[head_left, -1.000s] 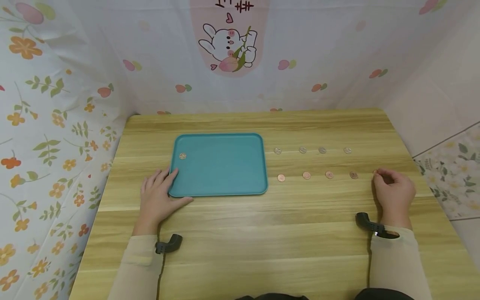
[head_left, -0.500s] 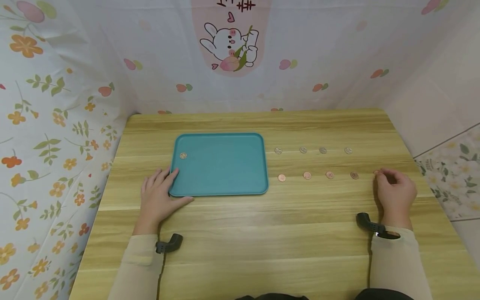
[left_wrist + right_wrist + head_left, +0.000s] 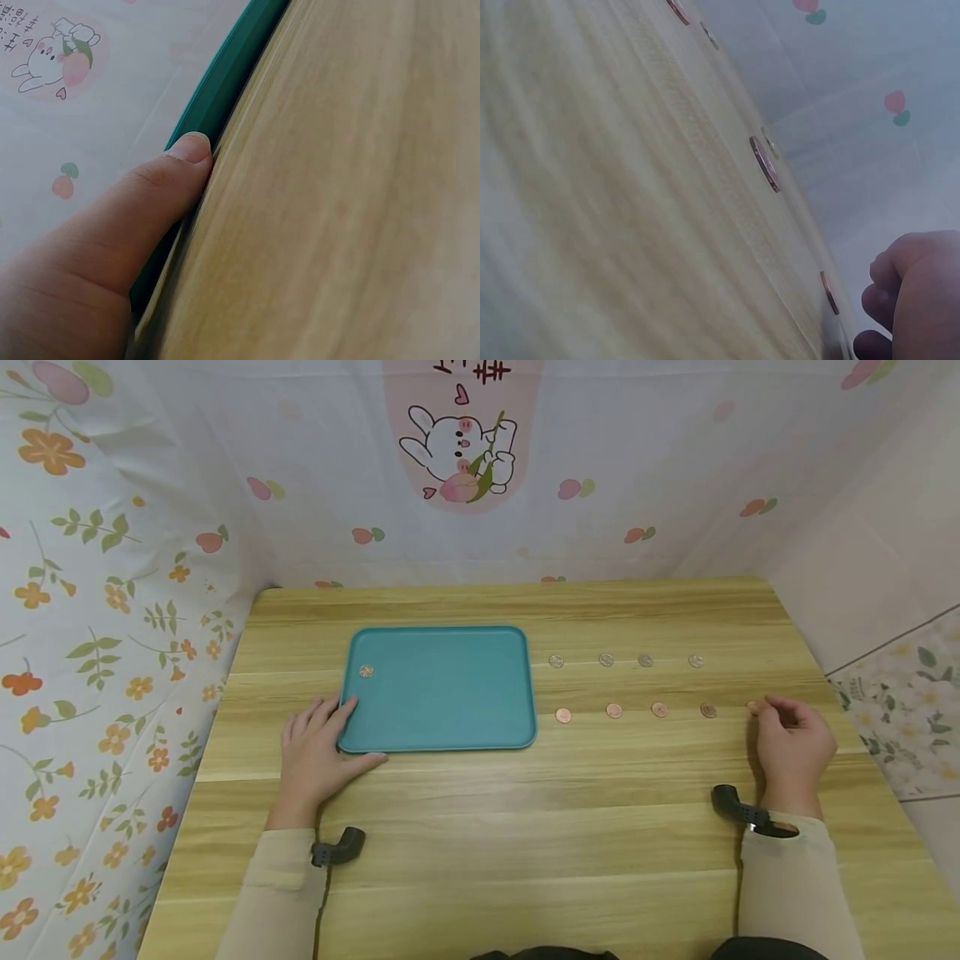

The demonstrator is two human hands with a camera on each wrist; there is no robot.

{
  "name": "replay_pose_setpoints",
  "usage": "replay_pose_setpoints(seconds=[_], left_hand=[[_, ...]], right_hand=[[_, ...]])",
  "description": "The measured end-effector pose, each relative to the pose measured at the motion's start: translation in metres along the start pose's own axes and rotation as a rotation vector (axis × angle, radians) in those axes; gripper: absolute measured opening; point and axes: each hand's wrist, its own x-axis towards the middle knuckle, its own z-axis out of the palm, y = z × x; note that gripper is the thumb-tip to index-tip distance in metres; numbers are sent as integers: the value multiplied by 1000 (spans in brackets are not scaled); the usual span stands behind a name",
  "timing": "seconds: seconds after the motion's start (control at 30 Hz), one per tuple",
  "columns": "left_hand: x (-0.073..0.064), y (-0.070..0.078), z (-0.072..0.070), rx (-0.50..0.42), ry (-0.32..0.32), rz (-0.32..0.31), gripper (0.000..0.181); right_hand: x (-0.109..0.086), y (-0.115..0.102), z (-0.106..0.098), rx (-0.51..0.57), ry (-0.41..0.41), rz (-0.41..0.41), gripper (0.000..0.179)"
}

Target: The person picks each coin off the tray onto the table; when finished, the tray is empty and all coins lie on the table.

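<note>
My left hand [image 3: 318,760] rests spread at the near left corner of a teal tray [image 3: 435,750], a finger on its left rim. In the left wrist view the thumb [image 3: 142,210] lies straight against the tray's wall [image 3: 225,67]. One coin [image 3: 366,671] lies inside the tray near its left side. Far right, my right hand [image 3: 795,743] is held low with fingers curled and thumb drawn to the index finger. Just left of its fingertips lies a copper coin [image 3: 752,707]; the right wrist view shows this coin [image 3: 830,292] apart from the fingers.
Right of the tray, several copper coins [image 3: 614,711] form a row on the wooden table [image 3: 540,843]. Behind them runs a row of several silver coins [image 3: 606,660]. A patterned cloth [image 3: 600,468] hangs behind the table, and a floral one [image 3: 112,693] hangs at the left.
My right hand has shifted slightly right, off the copper coin, which now shows beside the fingertips. The left hand and tray stay in place.
</note>
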Motion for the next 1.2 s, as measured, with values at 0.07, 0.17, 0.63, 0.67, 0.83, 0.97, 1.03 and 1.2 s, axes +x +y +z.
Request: replay_pose_setpoints(seconds=[0.07,0.17,0.63,0.67,0.83,0.97,1.03,1.2], left_hand=[[0,0,-1,-2,-3,-2,107],[0,1,-2,-4,-8,-3,107],[0,3,-3,-5,-8,0,106],[0,2,-3,-6,-7,-1,106],[-1,2,-2,-6,10,7,105],[-1,1,-4,-14,13,8,105],[-1,1,-5,-17,5,7,106],[0,3,-2,-17,-5,6,107]], right_hand=[[0,0,1,-9,3,-16,36],[-2,-2,2,-15,5,-33,35],[-34,-34,22,39,21,-336,23],[-38,-38,26,54,14,-389,21],[-64,-57,49,137,-64,-680,13],[-94,-76,71,208,-164,-850,11],[-108,-86,81,225,-216,-904,13],[-141,-107,104,252,-304,-976,15]])
